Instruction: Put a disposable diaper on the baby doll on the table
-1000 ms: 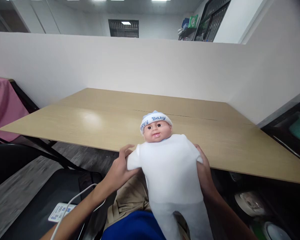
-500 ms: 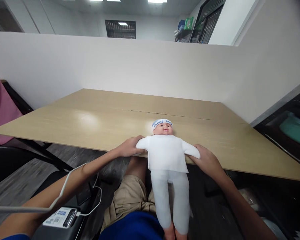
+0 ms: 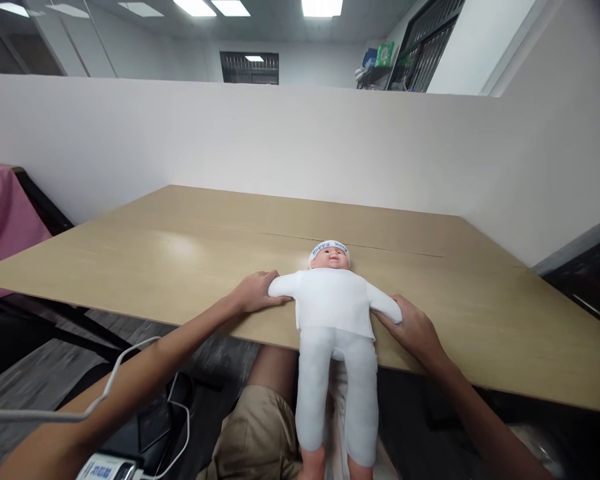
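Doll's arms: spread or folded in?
Spread: the doll's arms reach outward, one held by the left hand, one by the right hand.

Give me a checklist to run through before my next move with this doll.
1. Left hand gripping one arm of the doll: ok.
2. Right hand gripping the other arm: ok.
3. Hat on the doll's head: ok.
4. Legs fully over the table: not ok; in view they extend past the near edge.
5. White cable away from the left forearm: not ok; in view it crosses the forearm.
6. Doll's back resting on the tabletop: cannot tell; its underside is hidden.
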Tool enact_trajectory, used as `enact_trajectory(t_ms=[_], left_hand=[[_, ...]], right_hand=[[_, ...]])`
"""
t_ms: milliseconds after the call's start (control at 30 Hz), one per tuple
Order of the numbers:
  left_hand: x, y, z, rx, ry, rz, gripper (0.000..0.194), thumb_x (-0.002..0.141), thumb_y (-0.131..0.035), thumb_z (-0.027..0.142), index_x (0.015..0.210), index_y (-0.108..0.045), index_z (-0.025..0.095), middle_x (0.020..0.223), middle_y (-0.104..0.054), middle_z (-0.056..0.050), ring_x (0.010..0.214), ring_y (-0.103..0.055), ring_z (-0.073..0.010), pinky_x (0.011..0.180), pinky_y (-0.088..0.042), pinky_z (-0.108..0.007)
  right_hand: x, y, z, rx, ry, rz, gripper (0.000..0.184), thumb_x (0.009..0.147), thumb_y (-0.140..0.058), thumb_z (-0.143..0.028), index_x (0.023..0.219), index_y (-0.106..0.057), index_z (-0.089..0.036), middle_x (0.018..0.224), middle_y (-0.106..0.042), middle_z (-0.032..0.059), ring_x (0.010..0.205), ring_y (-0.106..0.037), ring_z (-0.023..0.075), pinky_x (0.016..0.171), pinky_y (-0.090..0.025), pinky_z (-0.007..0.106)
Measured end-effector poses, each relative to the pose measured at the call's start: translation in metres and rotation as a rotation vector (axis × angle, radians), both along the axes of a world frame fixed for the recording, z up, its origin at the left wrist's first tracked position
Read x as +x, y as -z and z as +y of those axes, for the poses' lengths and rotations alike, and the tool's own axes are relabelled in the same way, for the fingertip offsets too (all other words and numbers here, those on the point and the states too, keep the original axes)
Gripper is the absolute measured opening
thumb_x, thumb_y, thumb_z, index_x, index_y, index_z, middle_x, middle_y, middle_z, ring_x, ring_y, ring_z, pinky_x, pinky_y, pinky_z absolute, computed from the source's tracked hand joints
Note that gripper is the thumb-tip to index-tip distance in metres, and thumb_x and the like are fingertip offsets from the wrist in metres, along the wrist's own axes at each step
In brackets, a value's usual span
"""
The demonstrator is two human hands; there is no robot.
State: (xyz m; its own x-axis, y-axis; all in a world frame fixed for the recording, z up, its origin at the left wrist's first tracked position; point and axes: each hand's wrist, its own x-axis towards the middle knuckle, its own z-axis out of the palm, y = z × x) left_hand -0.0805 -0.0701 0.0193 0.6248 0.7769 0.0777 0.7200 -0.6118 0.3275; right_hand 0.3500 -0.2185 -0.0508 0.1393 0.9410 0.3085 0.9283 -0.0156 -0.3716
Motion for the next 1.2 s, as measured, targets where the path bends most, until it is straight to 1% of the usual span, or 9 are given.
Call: enact_trajectory(t_ms=[167,333,433,600,733,833,967,1067,1200], left_hand=[[0.007,0.011,0.056,0.122,-0.007,0.025,0.068,0.092,-0.057,0.084,0.112,-0.067,0.02,0.103,-0.077,-0.014,0.099,-0.072,-0.0343,0.087,-0.051,-0.04],[0.017,0.019,0.114,0.168,-0.07,0.028,0.068,0.089,-0.063,0.082,0.113,-0.07,0.019,0.103,-0.078,-0.015,0.1,-0.073,-0.0349,0.089,-0.051,-0.041],[0.023,0.023,0.144,0.201,-0.093,0.001,0.068,0.088,-0.065,0.082,0.112,-0.071,0.018,0.102,-0.078,-0.015,0.1,-0.073,-0.0353,0.091,-0.051,-0.042],[0.033,0.032,0.189,0.307,-0.075,-0.08,0.073,0.086,-0.066,0.085,0.113,-0.072,0.018,0.103,-0.081,-0.013,0.1,-0.075,-0.034,0.1,-0.046,-0.046],[0.041,0.038,0.222,0.388,-0.123,-0.108,0.08,0.083,-0.063,0.094,0.112,-0.072,0.019,0.099,-0.082,-0.013,0.093,-0.075,-0.0339,0.096,-0.045,-0.048],[0.047,0.041,0.245,0.427,-0.143,-0.126,0.08,0.084,-0.064,0.093,0.116,-0.072,0.02,0.106,-0.081,-0.012,0.099,-0.074,-0.0347,0.097,-0.044,-0.048],[0.05,0.044,0.268,0.448,-0.131,-0.17,0.075,0.089,-0.067,0.087,0.126,-0.069,0.021,0.12,-0.08,-0.011,0.111,-0.071,-0.0347,0.099,-0.042,-0.047],[0.047,0.046,0.274,0.434,-0.116,-0.2,0.07,0.095,-0.067,0.08,0.133,-0.065,0.021,0.128,-0.077,-0.01,0.116,-0.068,-0.0331,0.101,-0.042,-0.046],[0.044,0.048,0.275,0.411,-0.127,-0.205,0.065,0.097,-0.068,0.074,0.138,-0.064,0.023,0.132,-0.075,-0.011,0.12,-0.065,-0.0332,0.102,-0.043,-0.045]], right_hand=[[0.01,-0.003,0.054,0.03,-0.052,-0.009,0.039,0.098,-0.058,-0.062,0.11,-0.066,-0.025,0.102,-0.078,0.0081,0.089,-0.073,0.0301,0.074,-0.047,0.036],[0.027,-0.003,0.109,0.023,-0.1,0.016,0.036,0.094,-0.061,-0.054,0.114,-0.066,-0.025,0.105,-0.079,0.0082,0.088,-0.073,0.0287,0.075,-0.048,0.036],[0.038,-0.001,0.142,0.021,-0.113,0.02,0.037,0.094,-0.062,-0.053,0.116,-0.067,-0.024,0.108,-0.08,0.0094,0.09,-0.073,0.0292,0.076,-0.049,0.036],[0.055,0.004,0.19,0.037,-0.113,0.023,0.042,0.093,-0.065,-0.055,0.121,-0.066,-0.024,0.11,-0.08,0.0083,0.091,-0.075,0.0299,0.075,-0.051,0.037],[0.063,0.002,0.222,0.051,-0.11,0.014,0.041,0.094,-0.067,-0.055,0.123,-0.064,-0.026,0.113,-0.08,0.0073,0.092,-0.075,0.0302,0.075,-0.051,0.037],[0.066,-0.002,0.245,0.064,-0.081,0.025,0.044,0.097,-0.067,-0.062,0.123,-0.064,-0.027,0.114,-0.079,0.0072,0.093,-0.074,0.0303,0.075,-0.051,0.037],[0.078,0.0,0.271,0.119,-0.098,0.035,0.055,0.097,-0.065,-0.075,0.118,-0.068,-0.025,0.114,-0.077,0.0106,0.099,-0.071,0.032,0.082,-0.052,0.041],[0.095,0.011,0.285,0.171,-0.105,-0.026,0.065,0.097,-0.057,-0.083,0.117,-0.069,-0.022,0.112,-0.076,0.0141,0.099,-0.068,0.0348,0.087,-0.051,0.046],[0.115,0.028,0.295,0.201,-0.115,-0.098,0.073,0.1,-0.047,-0.085,0.126,-0.069,-0.02,0.12,-0.075,0.0174,0.105,-0.066,0.0377,0.094,-0.049,0.051]])
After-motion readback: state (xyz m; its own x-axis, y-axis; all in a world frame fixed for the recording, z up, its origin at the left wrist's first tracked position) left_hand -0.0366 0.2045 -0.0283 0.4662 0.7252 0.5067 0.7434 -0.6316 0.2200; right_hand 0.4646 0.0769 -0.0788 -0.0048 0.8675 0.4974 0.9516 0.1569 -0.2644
